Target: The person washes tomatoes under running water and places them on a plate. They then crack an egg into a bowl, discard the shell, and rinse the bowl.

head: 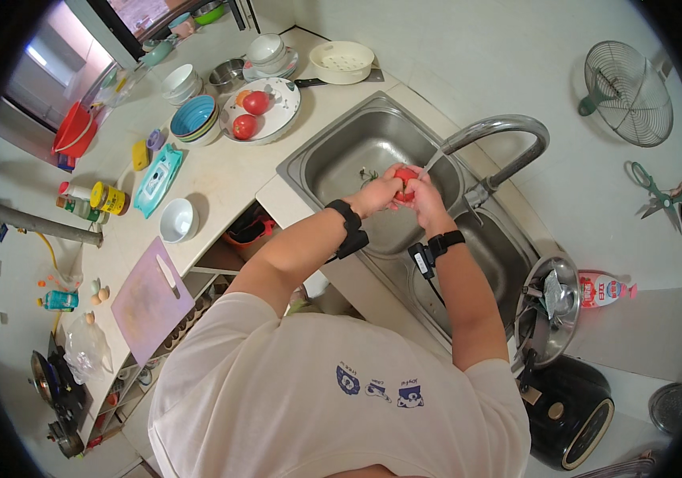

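Both hands hold one red tomato over the left basin of a stainless steel double sink. My left hand grips it from the left, and my right hand closes on its other side. Fingers cover much of the fruit. Water runs from the curved chrome faucet onto the hands. Green stem scraps lie in the basin just beyond my left hand. Each wrist wears a black strap with a small device.
A patterned plate with more tomatoes stands left of the sink, near stacked bowls and a knife. A white bowl and a purple cutting board sit along the counter. A steel bowl of utensils flanks the sink's right end.
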### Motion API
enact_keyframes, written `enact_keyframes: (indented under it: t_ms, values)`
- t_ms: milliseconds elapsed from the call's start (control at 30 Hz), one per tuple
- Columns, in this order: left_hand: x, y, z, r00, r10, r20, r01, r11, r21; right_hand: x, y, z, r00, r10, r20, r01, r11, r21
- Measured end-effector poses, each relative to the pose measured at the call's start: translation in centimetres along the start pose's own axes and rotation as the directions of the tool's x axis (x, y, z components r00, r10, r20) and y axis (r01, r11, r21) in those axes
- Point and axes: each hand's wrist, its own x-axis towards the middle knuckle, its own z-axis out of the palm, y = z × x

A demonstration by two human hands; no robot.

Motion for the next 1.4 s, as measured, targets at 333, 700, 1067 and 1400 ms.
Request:
enact_keyframes:
  t_ms: [333, 700, 1067, 1400]
  values:
    - [-0.1, -0.6, -1.0, 0.996, -0.083, -0.013, 0.082, 0.995, -0.05, -1.2, -0.2, 0.3, 0.993, 0.028, 0.115, -0.041, 0.993, 0.108]
    - [0.4, -0.2, -0.6, 0.993, -0.116, -0.007, 0.114, 0.986, -0.118, -0.4, 1.9, 0.5, 0.974, -0.197, 0.115, 0.212, 0.967, -0.14]
    - [-0.1, 0.1, -0.5, 0.997, -0.03, 0.077, 0.029, 1.0, 0.004, 0.0, 0.3, -0.9, 0.989, -0.13, -0.073, 0.115, 0.975, -0.188]
    - [0.7, -1.6, -1.8, 0.876, 0.478, -0.054, -0.162, 0.399, 0.903, -0.3, 0.1, -0.6, 0.964, 0.266, -0.018, -0.249, 0.921, 0.299]
